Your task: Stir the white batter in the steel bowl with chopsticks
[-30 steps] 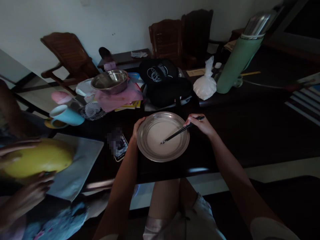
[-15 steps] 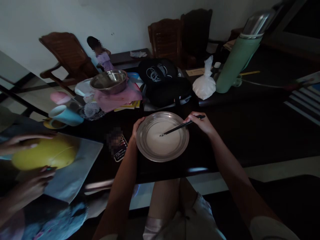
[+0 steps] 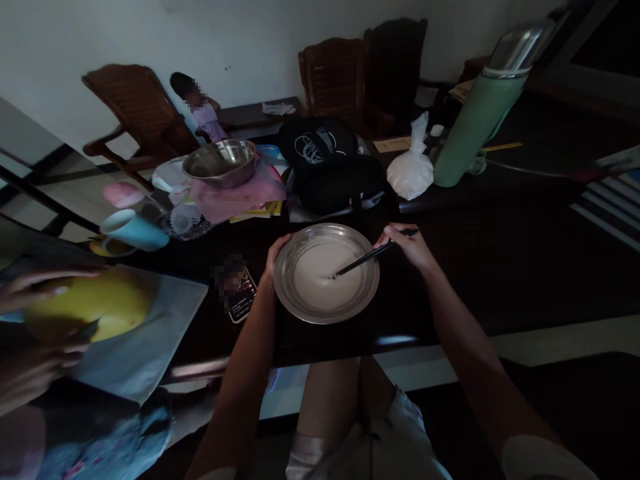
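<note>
At far left, a co-worker's hands (image 3: 35,288) touch a large yellow melon (image 3: 120,303) on a pale sheet (image 3: 150,353); the frame edge crops the arms, and whatever the lower hand may hold is lost in blur. Next comes a phone (image 3: 243,303), its upper part pixelated. The wearer's left hand (image 3: 275,255) has its fingers clasped on the left rim of a steel bowl (image 3: 325,316), the parts underneath out of sight. The bowl sits at the middle of the near edge and holds milky liquid (image 3: 320,263), which covers the tips of dark chopsticks (image 3: 367,257). To its right, the right hand (image 3: 407,245) has its fingers clamped on the chopsticks' upper end. At far right, a stack of books (image 3: 613,200) is cut off.

The bench (image 3: 500,267) is dark and glossy, with a bright reflection below the bowl. Beyond it, left to right, stand a wooden armchair (image 3: 140,100), a partly hidden person in lilac (image 3: 209,121), and two more chairs (image 3: 333,73), the rightmost deep in shadow, against a grey-white wall (image 3: 250,33).
</note>
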Available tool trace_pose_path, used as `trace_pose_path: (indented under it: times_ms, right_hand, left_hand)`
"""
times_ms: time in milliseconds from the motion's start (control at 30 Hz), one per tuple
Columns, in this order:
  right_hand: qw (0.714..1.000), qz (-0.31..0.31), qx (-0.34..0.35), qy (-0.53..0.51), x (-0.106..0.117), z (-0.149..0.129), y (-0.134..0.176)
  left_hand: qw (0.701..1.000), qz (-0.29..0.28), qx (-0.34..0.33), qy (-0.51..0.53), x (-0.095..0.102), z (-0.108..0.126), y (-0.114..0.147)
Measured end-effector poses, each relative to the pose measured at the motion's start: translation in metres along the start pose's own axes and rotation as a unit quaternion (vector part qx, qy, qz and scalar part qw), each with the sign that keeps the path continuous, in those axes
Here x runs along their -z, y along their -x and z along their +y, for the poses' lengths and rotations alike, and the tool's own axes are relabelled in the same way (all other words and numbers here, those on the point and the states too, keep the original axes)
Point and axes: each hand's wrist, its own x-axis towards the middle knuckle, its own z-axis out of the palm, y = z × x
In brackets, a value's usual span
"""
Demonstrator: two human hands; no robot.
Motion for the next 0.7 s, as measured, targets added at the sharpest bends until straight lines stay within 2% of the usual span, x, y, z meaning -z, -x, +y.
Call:
trace_pose_path:
  times_ms: [133, 333, 533, 700]
  right_hand:
    - [0.999, -0.049, -0.002, 0.014, -0.0027, -0.0028, 0.0003]
    - [1.000, 0.006, 0.005, 0.005, -0.0005, -0.0016, -0.0001]
    - [0.999, -0.041, 0.002, 0.020, -0.0046, -0.0036, -0.0003]
    - [1.000, 0.021, 0.000, 0.015, -0.0005, -0.0026, -0.0011]
  left_hand:
    - [1.000, -0.009, 0.013, -0.001, 0.0000, 0.0009, -0.0021]
    - [1.000, -0.002, 0.016, -0.010, 0.0014, 0.0006, -0.0034]
    - [0.999, -0.015, 0.025, -0.014, -0.0028, 0.0046, 0.0013]
    - [0.999, -0.002, 0.033, -0.017, -0.0047, 0.0053, 0.0025]
